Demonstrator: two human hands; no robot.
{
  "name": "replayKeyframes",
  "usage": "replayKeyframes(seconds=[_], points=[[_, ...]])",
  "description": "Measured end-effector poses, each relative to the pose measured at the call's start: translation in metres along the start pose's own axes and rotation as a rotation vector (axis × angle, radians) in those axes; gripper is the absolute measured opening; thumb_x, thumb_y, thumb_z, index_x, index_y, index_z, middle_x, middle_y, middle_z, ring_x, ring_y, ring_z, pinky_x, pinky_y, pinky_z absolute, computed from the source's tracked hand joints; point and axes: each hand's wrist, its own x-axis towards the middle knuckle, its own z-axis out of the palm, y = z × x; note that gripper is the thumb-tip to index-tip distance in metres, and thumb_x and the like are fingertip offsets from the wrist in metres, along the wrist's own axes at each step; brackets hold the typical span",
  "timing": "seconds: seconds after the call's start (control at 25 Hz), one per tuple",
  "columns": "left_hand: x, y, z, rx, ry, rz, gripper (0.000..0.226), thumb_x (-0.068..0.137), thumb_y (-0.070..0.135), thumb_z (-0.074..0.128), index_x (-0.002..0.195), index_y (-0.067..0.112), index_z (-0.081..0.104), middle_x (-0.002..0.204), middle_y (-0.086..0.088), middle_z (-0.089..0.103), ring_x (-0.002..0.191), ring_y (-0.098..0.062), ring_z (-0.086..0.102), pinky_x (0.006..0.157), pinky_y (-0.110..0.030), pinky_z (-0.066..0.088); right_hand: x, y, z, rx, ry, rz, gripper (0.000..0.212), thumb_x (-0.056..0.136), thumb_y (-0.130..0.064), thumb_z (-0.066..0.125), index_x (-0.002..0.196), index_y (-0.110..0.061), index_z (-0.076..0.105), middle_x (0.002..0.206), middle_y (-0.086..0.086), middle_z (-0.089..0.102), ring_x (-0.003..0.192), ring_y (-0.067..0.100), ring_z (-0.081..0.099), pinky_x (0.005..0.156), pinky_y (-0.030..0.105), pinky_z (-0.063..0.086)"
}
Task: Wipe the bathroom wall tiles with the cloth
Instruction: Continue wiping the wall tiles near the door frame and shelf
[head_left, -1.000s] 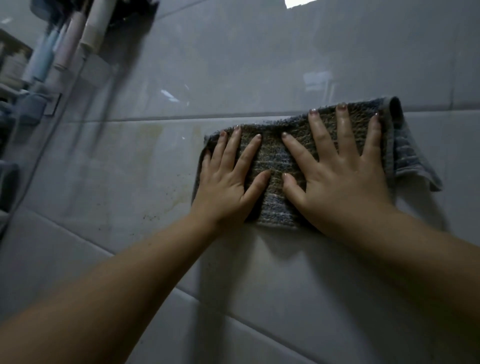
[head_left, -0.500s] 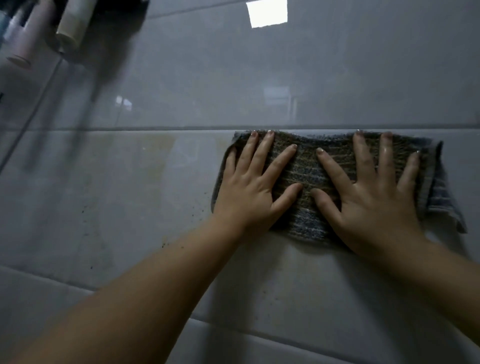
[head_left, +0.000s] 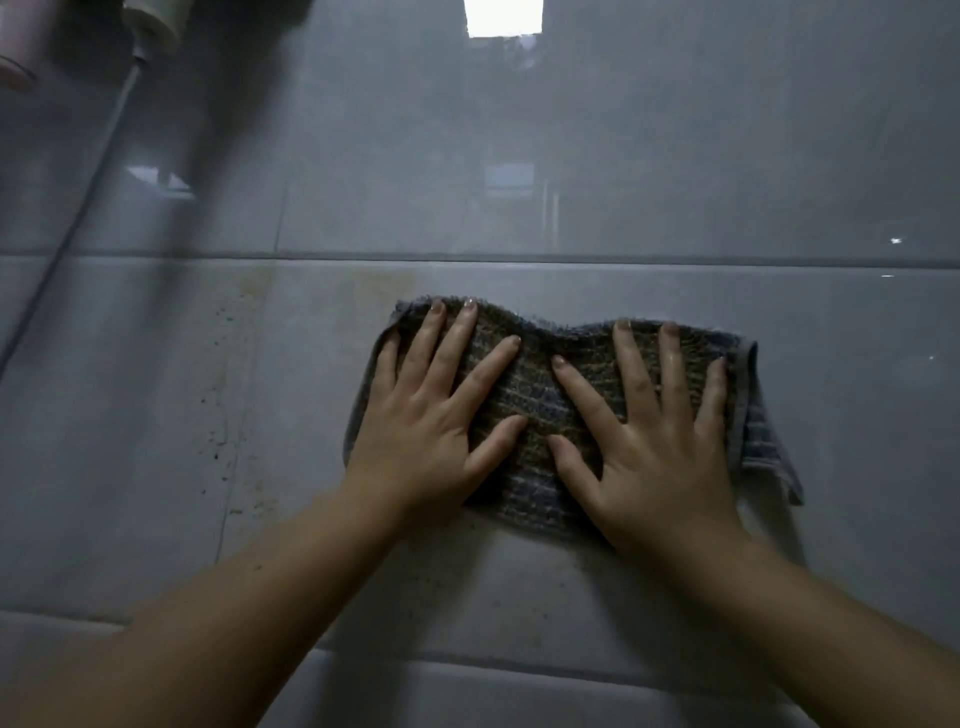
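Both arms reached to the wall. The left hand (head_left: 431, 415) and right hand (head_left: 660, 447) lay flat side by side, fingers (head_left: 454, 343) straight and spread, gripping nothing; I'd judge this was to push evenly. The folded cloth (head_left: 537, 379) sat pinned under both palms against the tile (head_left: 857, 415), its right edge drooping loose past the little finger. Brown specks (head_left: 221, 410) dotted the tile leftward; bottles (head_left: 156, 23) hung above.

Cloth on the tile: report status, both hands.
Flat, fingers spread: left grip, right grip, both pressing cloth onto tile. Brown specks on tile left of cloth. Nothing in the way.
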Motion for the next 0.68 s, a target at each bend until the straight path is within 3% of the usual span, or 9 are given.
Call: replayKeyframes(seconds=[0.12, 0.32, 0.52, 0.68], points=[[0.013, -0.017, 0.0, -0.003, 0.023, 0.038, 0.068, 0.093, 0.066, 0.027, 0.154, 0.035, 0.028, 0.164, -0.006, 0.018, 0.152, -0.026, 0.01, 0.12, -0.055, 0.012, 0.016, -0.004, -0.002, -0.028, -0.049, 0.056, 0.066, 0.087, -0.063, 0.03, 0.148, -0.038, 0.031, 0.16, 0.013, 0.017, 0.147, 0.042, 0.007, 0.112, 0.068, 0.004], [0.052, -0.088, -0.014, 0.014, -0.009, -0.075, 0.07, 0.089, 0.069, 0.024, 0.152, 0.039, 0.028, 0.164, -0.004, 0.019, 0.152, -0.024, 0.012, 0.119, -0.056, 0.014, 0.095, -0.065, 0.002, 0.039, -0.109, 0.179, 0.068, 0.086, -0.063, 0.02, 0.15, -0.044, 0.014, 0.163, 0.008, -0.001, 0.147, 0.037, -0.013, 0.113, 0.064, -0.01], [-0.028, -0.115, -0.02, -0.012, 0.015, -0.133, 0.068, 0.092, 0.066, 0.03, 0.153, 0.038, 0.024, 0.165, -0.003, 0.015, 0.153, -0.023, 0.007, 0.119, -0.057, 0.012, 0.052, -0.118, 0.013, 0.047, -0.029, -0.017, 0.065, 0.087, -0.058, 0.033, 0.147, -0.034, 0.035, 0.159, 0.015, 0.021, 0.146, 0.043, 0.01, 0.112, 0.069, 0.004], [-0.041, -0.116, -0.017, -0.005, 0.005, -0.033, 0.067, 0.093, 0.065, 0.031, 0.153, 0.035, 0.028, 0.164, -0.006, 0.018, 0.152, -0.027, 0.01, 0.119, -0.057, 0.013, 0.046, -0.114, 0.008, 0.015, -0.049, -0.018, 0.068, 0.085, -0.062, 0.032, 0.146, -0.034, 0.036, 0.158, 0.016, 0.022, 0.146, 0.044, 0.011, 0.112, 0.069, 0.005]])
